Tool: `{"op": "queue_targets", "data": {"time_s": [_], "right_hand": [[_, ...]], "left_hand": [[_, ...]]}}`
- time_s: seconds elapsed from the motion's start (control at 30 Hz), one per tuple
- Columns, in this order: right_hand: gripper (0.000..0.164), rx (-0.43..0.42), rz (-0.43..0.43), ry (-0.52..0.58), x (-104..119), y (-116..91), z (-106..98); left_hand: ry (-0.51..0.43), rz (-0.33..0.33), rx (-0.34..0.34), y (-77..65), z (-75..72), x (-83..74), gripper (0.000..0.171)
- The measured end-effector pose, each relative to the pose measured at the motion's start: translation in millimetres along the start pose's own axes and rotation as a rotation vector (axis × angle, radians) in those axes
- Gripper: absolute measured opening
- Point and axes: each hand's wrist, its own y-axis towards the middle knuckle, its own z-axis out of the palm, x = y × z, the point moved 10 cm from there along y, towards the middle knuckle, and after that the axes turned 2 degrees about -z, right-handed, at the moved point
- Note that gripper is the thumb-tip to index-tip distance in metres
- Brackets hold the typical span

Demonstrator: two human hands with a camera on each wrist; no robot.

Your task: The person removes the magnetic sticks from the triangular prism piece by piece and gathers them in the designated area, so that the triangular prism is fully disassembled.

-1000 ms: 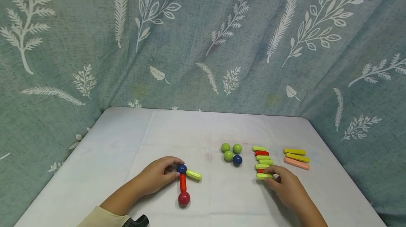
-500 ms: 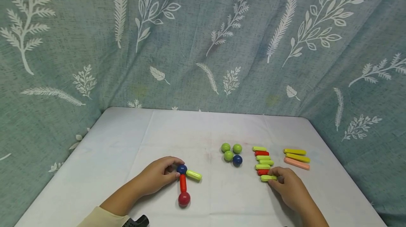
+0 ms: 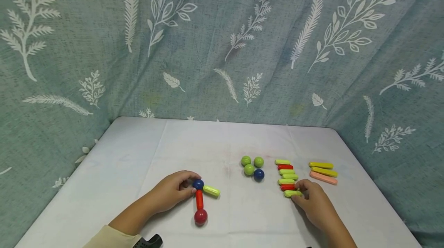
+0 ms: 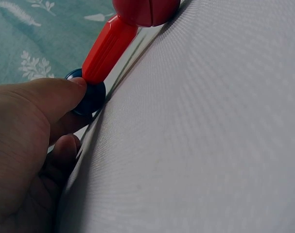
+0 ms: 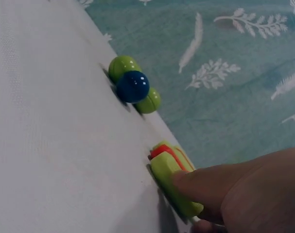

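Note:
My left hand [image 3: 173, 189] pinches a dark blue ball [image 3: 198, 184] between thumb and fingers. A red rod [image 3: 199, 200] runs from that ball to a red ball [image 3: 200, 217] lying nearer me, and a yellow-green rod [image 3: 211, 191] sticks out to its right. In the left wrist view the thumb presses on the blue ball [image 4: 93, 99] where the red rod [image 4: 108, 51] joins it. On the right, my right hand [image 3: 312, 200] pinches the right end of the nearest yellow-green rod [image 3: 291, 193] in a row. Just behind it lies a red rod [image 3: 287, 187].
Between the hands, further back, sit several green balls [image 3: 249, 170] and a loose blue ball [image 3: 259, 175]. More short rods [image 3: 286, 171] continue the row away from me. Two yellow rods [image 3: 324, 171] and a peach rod [image 3: 323, 178] lie right of it. A patterned curtain [image 3: 208, 47] surrounds the white table [image 3: 194, 140].
My right hand has slid slightly right with the nearest yellow-green rod, uncovering more of the red rod behind it. The left hand and its joined pieces stay in place.

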Motion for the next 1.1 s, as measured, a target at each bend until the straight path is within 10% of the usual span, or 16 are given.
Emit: {"op": "queue_targets", "data": {"time_s": [0.33, 0.77, 1.1], "right_hand": [[0.038, -0.207, -0.069, -0.004, 42.3, -22.1, -1.8], [0.026, 0.396, -0.354, 0.290, 125.5, -46.5, 90.6], [0.028, 0.403, -0.280, 0.379, 148.5, -37.7, 113.1]], "left_hand": [[0.000, 0.005, -0.001, 0.1, 1.8, 0.0, 0.032], [-0.002, -0.002, -0.004, 1.8, -0.6, 2.7, 0.033], [-0.013, 0.008, 0.004, -0.2, -1.0, 0.2, 0.031]]}}
